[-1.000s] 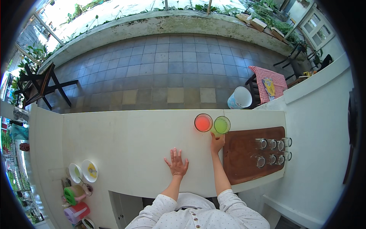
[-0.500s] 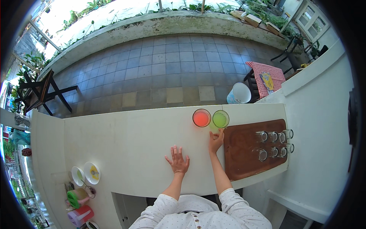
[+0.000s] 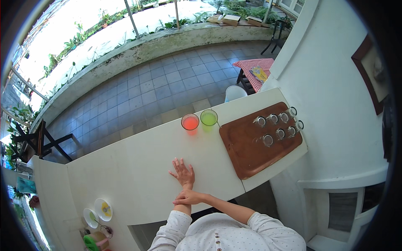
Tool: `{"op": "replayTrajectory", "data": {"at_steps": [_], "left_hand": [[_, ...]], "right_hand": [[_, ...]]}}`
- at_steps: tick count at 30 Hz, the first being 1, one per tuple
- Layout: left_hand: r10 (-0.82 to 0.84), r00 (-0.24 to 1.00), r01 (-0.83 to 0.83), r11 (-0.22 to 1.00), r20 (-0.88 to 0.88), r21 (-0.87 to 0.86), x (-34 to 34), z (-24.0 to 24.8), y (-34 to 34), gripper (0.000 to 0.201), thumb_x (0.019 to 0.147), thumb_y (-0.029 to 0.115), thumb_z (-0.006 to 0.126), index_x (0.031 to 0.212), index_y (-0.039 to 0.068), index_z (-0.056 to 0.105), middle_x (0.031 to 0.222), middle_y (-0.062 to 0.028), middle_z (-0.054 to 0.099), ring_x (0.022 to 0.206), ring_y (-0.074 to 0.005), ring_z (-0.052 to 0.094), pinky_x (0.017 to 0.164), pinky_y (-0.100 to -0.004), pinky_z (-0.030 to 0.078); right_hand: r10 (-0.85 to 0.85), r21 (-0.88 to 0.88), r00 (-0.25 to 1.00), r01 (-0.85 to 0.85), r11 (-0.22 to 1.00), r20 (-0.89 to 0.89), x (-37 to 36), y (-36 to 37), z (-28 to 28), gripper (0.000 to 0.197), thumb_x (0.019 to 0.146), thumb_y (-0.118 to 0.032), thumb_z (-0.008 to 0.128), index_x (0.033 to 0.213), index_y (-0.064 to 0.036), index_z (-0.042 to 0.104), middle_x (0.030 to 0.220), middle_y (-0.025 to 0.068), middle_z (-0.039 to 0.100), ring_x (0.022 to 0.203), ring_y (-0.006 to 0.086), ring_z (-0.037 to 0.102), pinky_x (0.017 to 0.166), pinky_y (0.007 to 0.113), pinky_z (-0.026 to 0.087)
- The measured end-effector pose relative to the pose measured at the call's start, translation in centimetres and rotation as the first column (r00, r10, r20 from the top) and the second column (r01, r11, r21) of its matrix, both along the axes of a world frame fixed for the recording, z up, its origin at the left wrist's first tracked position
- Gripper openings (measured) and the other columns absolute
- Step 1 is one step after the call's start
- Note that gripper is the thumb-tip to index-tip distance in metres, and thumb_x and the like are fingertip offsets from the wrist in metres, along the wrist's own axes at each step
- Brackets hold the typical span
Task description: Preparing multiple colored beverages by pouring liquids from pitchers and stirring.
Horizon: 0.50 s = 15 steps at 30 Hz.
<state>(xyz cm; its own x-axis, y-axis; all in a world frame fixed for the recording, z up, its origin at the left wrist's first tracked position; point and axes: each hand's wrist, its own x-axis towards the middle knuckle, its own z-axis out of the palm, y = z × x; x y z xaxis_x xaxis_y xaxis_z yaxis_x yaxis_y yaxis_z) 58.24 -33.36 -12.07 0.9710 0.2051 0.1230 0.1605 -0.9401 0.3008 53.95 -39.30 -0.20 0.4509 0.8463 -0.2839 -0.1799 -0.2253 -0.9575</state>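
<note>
My left hand lies on the white counter with its fingers spread, holding nothing. Across my left forearm, just behind the wrist, my right hand is closed, its fingers wrapped over it. Farther off, near the counter's far edge, stand two glasses side by side: one with red liquid and one with green liquid. Neither hand touches them. To their right is a brown tray with several small clear glasses grouped on its right part.
At the counter's left end sit a white bowl with something yellow, another white bowl and a green-and-pink container. A white bucket and a table with a red checked cloth stand beyond the counter. A white wall borders the right.
My right hand has left the spot beside the green glass and come back to clasp my left forearm. My left hand stays spread on the counter. The view has turned to the right.
</note>
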Motion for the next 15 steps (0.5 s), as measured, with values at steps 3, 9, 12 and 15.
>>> {"op": "replayTrajectory", "data": {"at_steps": [3, 9, 12, 15], "left_hand": [[-0.025, 1.000, 0.025, 1.000, 0.016, 0.002, -0.3, 0.2, -0.7, 0.048, 0.083, 0.034, 0.041, 0.127, 0.014, 0.033, 0.139, -0.0083, 0.021, 0.132, -0.0237, 0.012, 0.097, -0.0616, 0.005], [-0.090, 0.995, 0.091, 0.995, 0.031, -0.040, -0.9, -0.6, -1.2, 0.047, 0.084, 0.033, 0.040, 0.126, 0.013, 0.033, 0.140, -0.0109, 0.019, 0.132, -0.0254, 0.012, 0.097, -0.0619, 0.004], [-0.044, 0.999, 0.043, 0.998, 0.005, 0.039, -0.8, -0.8, -0.9, 0.046, 0.085, 0.033, 0.039, 0.126, 0.014, 0.034, 0.140, -0.0098, 0.019, 0.132, -0.0244, 0.012, 0.098, -0.0607, 0.004], [0.004, 0.999, -0.002, 0.999, -0.052, 0.037, -0.7, -0.7, -0.5, 0.045, 0.086, 0.034, 0.037, 0.126, 0.016, 0.034, 0.140, -0.0083, 0.019, 0.132, -0.0230, 0.012, 0.099, -0.0595, 0.005]], "right_hand": [[-0.128, 0.117, 0.976, 0.109, 0.987, 0.177, -1.4, -1.2, -0.6, 0.036, 0.088, -0.035, 0.044, 0.091, -0.0040, 0.063, 0.091, 0.0076, 0.062, 0.090, 0.0172, 0.054, 0.082, 0.030, 0.039], [-0.384, 0.246, 0.824, 0.305, 0.920, 0.417, -4.8, -2.9, -0.5, 0.029, 0.089, -0.028, 0.044, 0.099, -0.0046, 0.060, 0.096, 0.0075, 0.061, 0.099, 0.0232, 0.051, 0.087, 0.033, 0.038], [-0.461, 0.287, 0.779, 0.367, 0.885, 0.425, -6.4, -5.8, 0.8, 0.036, 0.088, -0.034, 0.043, 0.103, -0.0055, 0.058, 0.104, 0.0096, 0.059, 0.102, 0.0241, 0.051, 0.089, 0.034, 0.037], [-0.330, 0.093, 0.790, 0.331, 0.939, 0.517, -5.5, -12.6, 1.7, 0.033, 0.086, -0.034, 0.048, 0.100, -0.0058, 0.059, 0.098, 0.0078, 0.061, 0.094, 0.0239, 0.055, 0.085, 0.034, 0.041]]}}
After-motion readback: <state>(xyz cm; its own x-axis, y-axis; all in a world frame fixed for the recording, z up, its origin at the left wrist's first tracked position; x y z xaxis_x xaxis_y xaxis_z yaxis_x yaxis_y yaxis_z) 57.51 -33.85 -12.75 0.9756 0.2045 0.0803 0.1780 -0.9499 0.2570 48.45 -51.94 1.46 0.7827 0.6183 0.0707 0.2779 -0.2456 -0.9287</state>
